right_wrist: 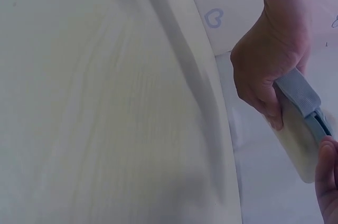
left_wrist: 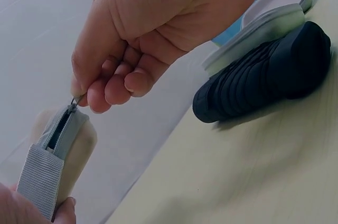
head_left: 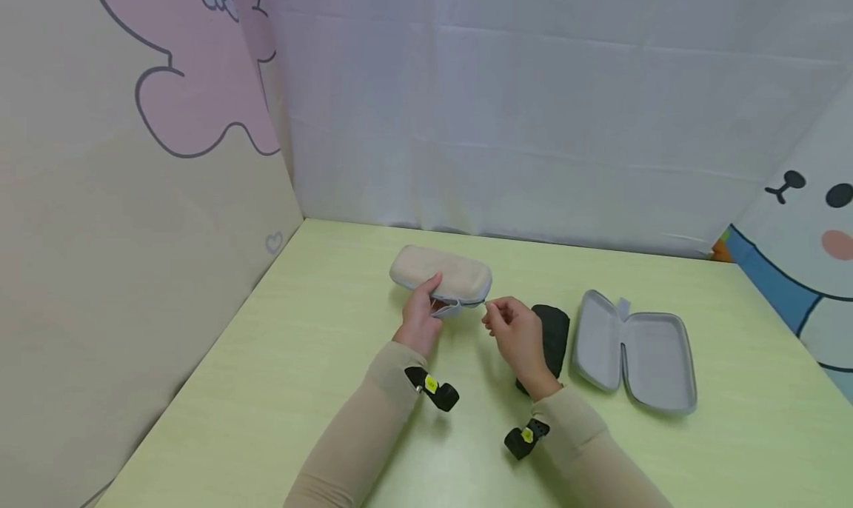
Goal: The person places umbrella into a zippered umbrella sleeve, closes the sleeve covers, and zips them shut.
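A beige zippered case [head_left: 440,267] with light grey edging is held up off the table. My left hand [head_left: 420,323] grips its near side, with the thumb on the beige face. A grey webbing strap [left_wrist: 41,179] crosses the zip side by that hand. My right hand [head_left: 521,339] pinches the small zipper pull [left_wrist: 77,100] at the case's right end between thumb and finger. In the left wrist view, the zip is parted between strap and pull. What lies inside the case cannot be made out.
Just right of my right hand lies a black folded bundle [head_left: 554,338], resembling a compact umbrella. Farther right, a grey hinged case [head_left: 660,360] lies spread on the pale yellow-green table [head_left: 300,389]. White walls stand behind and to the left.
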Tool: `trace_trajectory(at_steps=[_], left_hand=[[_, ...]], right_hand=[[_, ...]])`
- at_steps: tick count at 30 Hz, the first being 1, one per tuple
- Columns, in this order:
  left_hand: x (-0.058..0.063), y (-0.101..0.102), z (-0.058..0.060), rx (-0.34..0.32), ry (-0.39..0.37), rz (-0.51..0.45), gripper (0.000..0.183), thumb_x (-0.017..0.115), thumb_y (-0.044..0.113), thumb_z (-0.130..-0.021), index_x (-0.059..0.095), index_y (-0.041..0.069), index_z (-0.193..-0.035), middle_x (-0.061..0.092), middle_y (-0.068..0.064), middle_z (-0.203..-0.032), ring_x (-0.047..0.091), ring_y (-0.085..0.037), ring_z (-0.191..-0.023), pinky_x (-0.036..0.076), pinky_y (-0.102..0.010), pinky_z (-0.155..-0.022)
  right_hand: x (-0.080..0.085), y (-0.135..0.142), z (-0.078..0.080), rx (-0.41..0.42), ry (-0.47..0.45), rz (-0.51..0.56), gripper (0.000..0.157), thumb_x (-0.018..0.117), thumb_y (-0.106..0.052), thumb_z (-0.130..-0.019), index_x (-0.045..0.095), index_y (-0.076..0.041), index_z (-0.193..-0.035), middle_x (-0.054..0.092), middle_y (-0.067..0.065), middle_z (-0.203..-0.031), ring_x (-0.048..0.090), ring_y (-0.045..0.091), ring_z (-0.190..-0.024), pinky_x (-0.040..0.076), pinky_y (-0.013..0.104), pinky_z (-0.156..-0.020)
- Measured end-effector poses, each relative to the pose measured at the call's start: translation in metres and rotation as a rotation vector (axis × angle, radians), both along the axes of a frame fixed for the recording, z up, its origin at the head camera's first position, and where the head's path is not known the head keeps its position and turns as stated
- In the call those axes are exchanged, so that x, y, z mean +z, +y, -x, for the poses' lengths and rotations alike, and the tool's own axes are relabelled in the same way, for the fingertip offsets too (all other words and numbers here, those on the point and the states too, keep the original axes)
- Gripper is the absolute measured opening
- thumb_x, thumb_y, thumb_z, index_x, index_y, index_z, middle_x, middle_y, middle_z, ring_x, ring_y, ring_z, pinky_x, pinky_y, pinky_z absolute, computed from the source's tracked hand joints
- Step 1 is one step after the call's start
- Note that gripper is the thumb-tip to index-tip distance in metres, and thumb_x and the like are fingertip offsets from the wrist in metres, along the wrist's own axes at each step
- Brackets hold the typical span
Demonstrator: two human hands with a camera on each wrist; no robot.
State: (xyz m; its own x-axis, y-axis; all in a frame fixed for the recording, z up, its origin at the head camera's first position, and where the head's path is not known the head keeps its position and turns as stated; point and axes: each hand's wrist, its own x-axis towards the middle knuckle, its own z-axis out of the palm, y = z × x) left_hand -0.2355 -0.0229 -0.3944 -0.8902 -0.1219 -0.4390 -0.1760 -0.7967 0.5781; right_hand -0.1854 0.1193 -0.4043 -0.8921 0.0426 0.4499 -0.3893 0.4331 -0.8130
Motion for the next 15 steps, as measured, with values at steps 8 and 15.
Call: trace_trajectory(at_steps=[8, 15], left_hand=[[0.0013, 0.0033, -0.0015, 0.019, -0.011, -0.007, 0.025, 0.064, 0.013, -0.087, 0.053, 0.001, -0.106, 0.058, -0.007, -0.094, 0.053, -0.017, -0.083, 0.041, -0.026, -0.08], [0.0026, 0.0057, -0.0031, 0.029, -0.023, -0.022, 0.03, 0.065, 0.014, -0.087, 0.051, 0.0, -0.11, 0.057, -0.008, -0.099, 0.051, -0.02, -0.09, 0.038, -0.029, -0.087]], right_hand=[[0.0005, -0.0051, -0.0019, 0.0, -0.014, -0.002, 0.01, 0.059, -0.006, -0.09, 0.064, -0.001, -0.083, 0.064, 0.006, -0.068, 0.059, 0.015, -0.058, 0.049, 0.021, -0.053], [-0.0009, -0.007, -0.0017, 0.006, -0.021, -0.006, 0.011, 0.059, -0.006, -0.091, 0.064, -0.001, -0.083, 0.063, 0.006, -0.068, 0.058, 0.015, -0.058, 0.049, 0.021, -0.052]])
